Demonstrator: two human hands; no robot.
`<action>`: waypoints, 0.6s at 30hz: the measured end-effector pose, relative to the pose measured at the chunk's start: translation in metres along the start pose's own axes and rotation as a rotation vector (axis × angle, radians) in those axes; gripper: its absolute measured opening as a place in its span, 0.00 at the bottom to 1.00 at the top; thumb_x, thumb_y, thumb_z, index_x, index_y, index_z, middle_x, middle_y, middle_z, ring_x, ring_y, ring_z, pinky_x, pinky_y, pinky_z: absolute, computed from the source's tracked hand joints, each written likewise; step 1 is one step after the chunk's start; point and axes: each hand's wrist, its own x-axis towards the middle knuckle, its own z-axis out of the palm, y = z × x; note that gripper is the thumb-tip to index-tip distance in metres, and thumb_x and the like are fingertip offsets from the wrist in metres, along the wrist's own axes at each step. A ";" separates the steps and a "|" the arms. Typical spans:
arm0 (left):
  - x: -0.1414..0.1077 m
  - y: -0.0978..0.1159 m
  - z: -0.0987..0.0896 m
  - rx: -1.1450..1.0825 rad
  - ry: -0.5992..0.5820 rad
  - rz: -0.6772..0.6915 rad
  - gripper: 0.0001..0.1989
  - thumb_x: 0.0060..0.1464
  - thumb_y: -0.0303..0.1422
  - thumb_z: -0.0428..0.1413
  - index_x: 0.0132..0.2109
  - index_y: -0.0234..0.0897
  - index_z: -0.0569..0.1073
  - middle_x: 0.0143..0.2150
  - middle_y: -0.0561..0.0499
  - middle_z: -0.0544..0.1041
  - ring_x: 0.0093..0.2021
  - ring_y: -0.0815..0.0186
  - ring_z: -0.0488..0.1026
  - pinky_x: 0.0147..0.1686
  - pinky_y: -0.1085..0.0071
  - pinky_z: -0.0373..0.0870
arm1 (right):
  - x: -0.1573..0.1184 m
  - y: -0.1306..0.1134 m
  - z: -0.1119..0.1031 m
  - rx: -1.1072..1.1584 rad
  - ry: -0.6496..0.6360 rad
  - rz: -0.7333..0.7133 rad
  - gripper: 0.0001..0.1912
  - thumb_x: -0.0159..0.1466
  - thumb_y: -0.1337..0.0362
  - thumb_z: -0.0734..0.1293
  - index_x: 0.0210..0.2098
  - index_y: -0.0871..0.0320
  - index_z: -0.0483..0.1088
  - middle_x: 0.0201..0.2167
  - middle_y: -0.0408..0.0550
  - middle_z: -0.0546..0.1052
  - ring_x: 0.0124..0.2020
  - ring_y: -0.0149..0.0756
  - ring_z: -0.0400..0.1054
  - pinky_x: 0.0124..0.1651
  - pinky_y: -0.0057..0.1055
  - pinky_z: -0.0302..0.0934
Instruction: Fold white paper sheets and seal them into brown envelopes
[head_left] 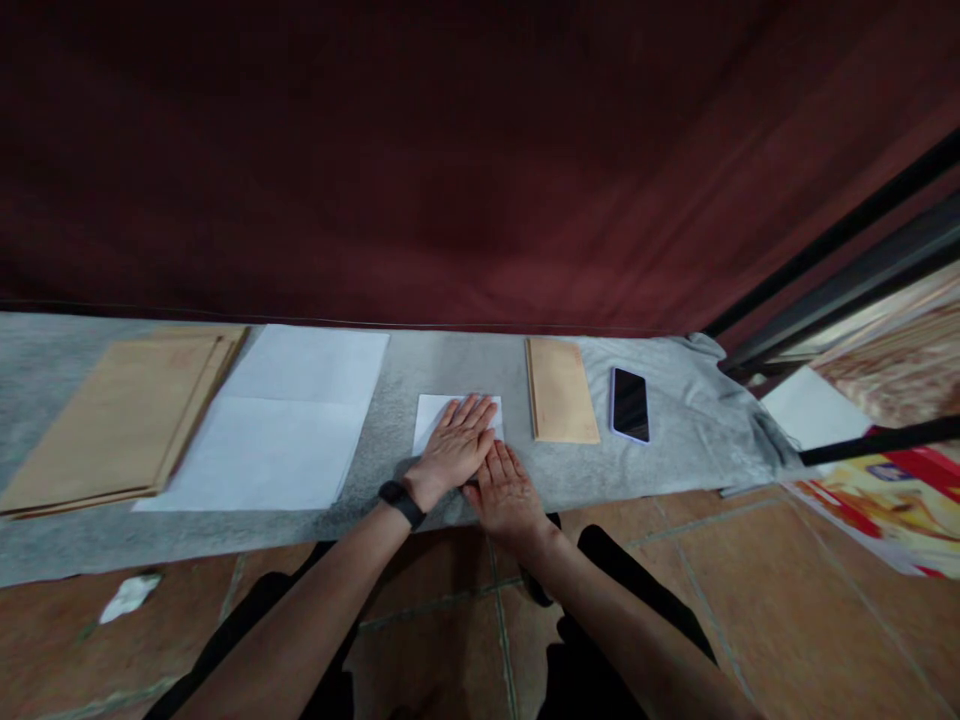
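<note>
A small white sheet of paper, apparently folded, lies on the grey cloth in front of me. My left hand, with a black band at the wrist, presses flat on it with fingers stretched out. Close beside it, my right hand also lies flat, its fingertips at the paper's lower right corner and near the left hand's heel. Both palms hide much of the paper. To the left rest larger white sheets with a crease across them. A small brown envelope stack lies right of my hands.
Large brown envelopes are stacked at the far left. A phone lies right of the small envelopes. A dark red curtain hangs along the back edge of the grey cloth. A colourful box stands on the tiled floor at right.
</note>
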 end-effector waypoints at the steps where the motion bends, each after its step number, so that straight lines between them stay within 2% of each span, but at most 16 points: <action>1: 0.002 0.000 0.001 0.002 0.007 -0.005 0.28 0.68 0.36 0.36 0.72 0.42 0.55 0.73 0.52 0.58 0.74 0.62 0.48 0.72 0.53 0.41 | 0.000 0.000 -0.001 -0.001 -0.007 0.006 0.31 0.71 0.55 0.61 0.65 0.74 0.62 0.66 0.70 0.62 0.70 0.55 0.55 0.70 0.52 0.51; 11: 0.007 -0.001 0.004 0.041 0.066 -0.044 0.28 0.68 0.36 0.35 0.72 0.39 0.56 0.73 0.50 0.57 0.74 0.63 0.50 0.72 0.56 0.45 | 0.001 -0.009 0.005 -0.014 0.026 0.072 0.33 0.69 0.55 0.62 0.65 0.75 0.62 0.66 0.73 0.61 0.67 0.62 0.58 0.67 0.55 0.56; 14: 0.006 -0.006 0.003 0.066 0.077 -0.062 0.28 0.68 0.36 0.36 0.72 0.38 0.57 0.73 0.49 0.57 0.74 0.62 0.50 0.72 0.56 0.45 | 0.003 -0.007 -0.005 -0.005 0.005 0.069 0.31 0.69 0.58 0.61 0.65 0.72 0.62 0.67 0.70 0.61 0.66 0.59 0.60 0.66 0.52 0.58; 18: 0.001 -0.015 0.000 0.106 0.087 -0.117 0.28 0.68 0.38 0.36 0.71 0.36 0.57 0.73 0.48 0.57 0.74 0.60 0.49 0.72 0.55 0.45 | 0.008 0.000 -0.031 0.029 -0.032 0.078 0.24 0.71 0.62 0.58 0.63 0.65 0.66 0.64 0.63 0.68 0.61 0.49 0.66 0.65 0.44 0.59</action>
